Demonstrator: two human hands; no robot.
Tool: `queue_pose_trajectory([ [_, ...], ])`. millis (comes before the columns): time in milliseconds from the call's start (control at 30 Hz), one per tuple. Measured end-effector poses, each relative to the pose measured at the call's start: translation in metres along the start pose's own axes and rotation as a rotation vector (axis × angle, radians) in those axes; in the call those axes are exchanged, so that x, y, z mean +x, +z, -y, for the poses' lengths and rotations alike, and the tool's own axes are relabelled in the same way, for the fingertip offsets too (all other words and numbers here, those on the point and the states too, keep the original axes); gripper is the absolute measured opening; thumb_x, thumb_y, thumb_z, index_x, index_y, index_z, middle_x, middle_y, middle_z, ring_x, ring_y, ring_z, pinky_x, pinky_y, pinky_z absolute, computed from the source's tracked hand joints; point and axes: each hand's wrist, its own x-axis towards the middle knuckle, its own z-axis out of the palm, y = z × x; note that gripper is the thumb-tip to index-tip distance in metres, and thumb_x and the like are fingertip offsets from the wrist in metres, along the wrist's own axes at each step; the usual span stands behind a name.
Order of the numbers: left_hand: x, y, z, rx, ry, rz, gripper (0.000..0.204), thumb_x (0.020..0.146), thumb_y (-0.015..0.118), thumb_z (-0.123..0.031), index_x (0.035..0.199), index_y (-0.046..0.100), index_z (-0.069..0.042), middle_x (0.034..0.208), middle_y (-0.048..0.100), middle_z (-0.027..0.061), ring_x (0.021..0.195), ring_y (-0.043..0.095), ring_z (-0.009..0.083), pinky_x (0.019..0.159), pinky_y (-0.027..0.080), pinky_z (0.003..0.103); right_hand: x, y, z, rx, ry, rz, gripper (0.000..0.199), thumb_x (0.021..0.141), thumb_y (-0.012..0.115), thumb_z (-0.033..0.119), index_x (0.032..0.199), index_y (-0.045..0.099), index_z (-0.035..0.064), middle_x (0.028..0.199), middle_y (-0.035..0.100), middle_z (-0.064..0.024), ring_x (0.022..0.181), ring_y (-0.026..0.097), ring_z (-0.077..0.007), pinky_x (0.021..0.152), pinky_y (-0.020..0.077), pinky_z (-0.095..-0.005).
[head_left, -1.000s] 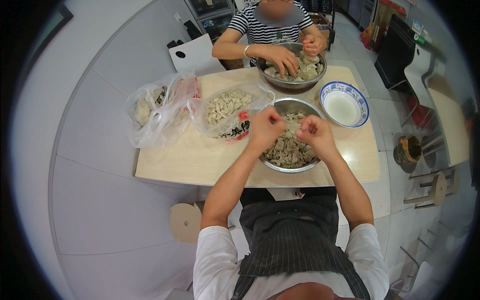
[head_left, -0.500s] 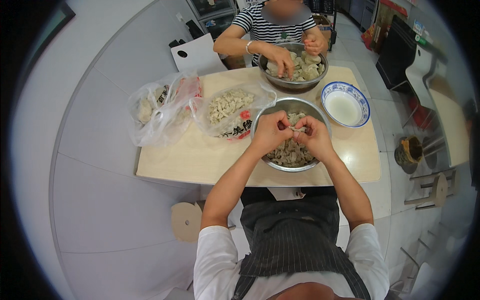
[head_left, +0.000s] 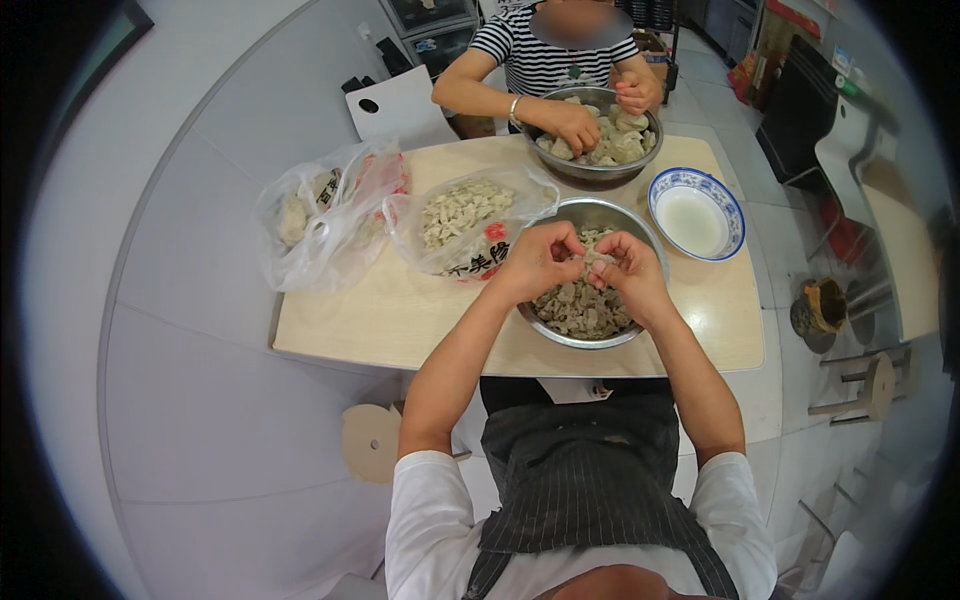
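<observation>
Over a metal bowl point(head_left: 632, 215) at the table's near side, my two hands meet fingertip to fingertip. My left hand point(head_left: 540, 262) pinches one side of a small pale piece of food point(head_left: 593, 260), perhaps dough. The fingers and thumb of my right hand point(head_left: 632, 274) close on its other side. My fingers cover much of the piece. Below them, many small greyish torn bits point(head_left: 582, 310) fill the bowl. Left of it lies an open clear plastic bag point(head_left: 425, 262) of paler small bits point(head_left: 465, 212).
Across the table point(head_left: 420, 340), another person's hands point(head_left: 572, 128) work at a larger metal bowl point(head_left: 560, 172) of pale rounded pieces. A blue-rimmed bowl point(head_left: 735, 225) of whitish liquid stands at right. More plastic bags point(head_left: 325, 235) lie at left. A stool point(head_left: 372, 443) stands below.
My hands stay pinched together over the bowl, with slight finger movement. The other person's hand has shifted a little right in the far bowl. The whole view has shifted slightly.
</observation>
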Motion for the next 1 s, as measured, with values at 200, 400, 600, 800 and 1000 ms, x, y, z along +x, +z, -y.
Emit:
queue_pose_trajectory([
  [200,0.007,-0.017,0.010,0.305,0.006,-0.125,0.008,0.082,0.066,-0.002,0.090,0.062,-0.001,0.074,0.060,-0.0010,0.065,0.055,0.0055,0.057,0.044,0.022,-0.008,-0.003,0.005,0.074,0.060,-0.001,0.017,0.088,0.063,-0.005,0.101,0.054,0.0002,0.090,0.060,-0.0055,0.072,0.061,-0.0117,0.062,0.0494,-0.0234],
  [400,0.001,-0.005,-0.025,0.142,-0.004,0.182,0.013,0.088,0.069,-0.009,0.096,0.060,-0.003,0.080,0.062,0.0011,0.065,0.058,0.0060,0.056,0.043,0.022,0.000,-0.002,0.014,-0.205,0.024,-0.025,0.015,0.085,0.068,-0.004,0.095,0.057,-0.0002,0.086,0.062,-0.0041,0.070,0.060,-0.0097,0.062,0.0492,-0.0232],
  [600,0.005,0.000,0.000,0.298,0.230,-0.072,0.011,0.080,0.069,-0.006,0.081,0.059,-0.001,0.066,0.061,0.0035,0.056,0.054,0.0076,0.053,0.042,0.025,-0.002,-0.005,0.006,-0.169,0.021,0.014,0.014,0.083,0.070,-0.003,0.091,0.058,0.0013,0.083,0.062,-0.0026,0.071,0.060,-0.0082,0.062,0.0496,-0.0234],
  [800,0.002,-0.012,0.000,0.046,-0.026,-0.097,0.010,0.089,0.065,-0.007,0.092,0.058,-0.001,0.070,0.062,0.0025,0.058,0.055,0.0070,0.053,0.042,0.021,-0.006,-0.005,0.002,-0.271,-0.055,-0.041,0.022,0.081,0.073,0.001,0.098,0.058,0.0010,0.085,0.061,-0.0027,0.071,0.060,-0.0095,0.062,0.0503,-0.0248],
  [1000,-0.006,0.008,-0.016,0.068,-0.036,-0.032,0.012,0.092,0.065,-0.012,0.095,0.058,-0.003,0.071,0.062,0.0026,0.060,0.055,0.0070,0.054,0.043,0.020,0.006,-0.002,0.006,-0.229,-0.046,0.005,0.023,0.078,0.073,0.002,0.097,0.060,0.0000,0.082,0.062,-0.0027,0.068,0.059,-0.0096,0.060,0.0488,-0.0244],
])
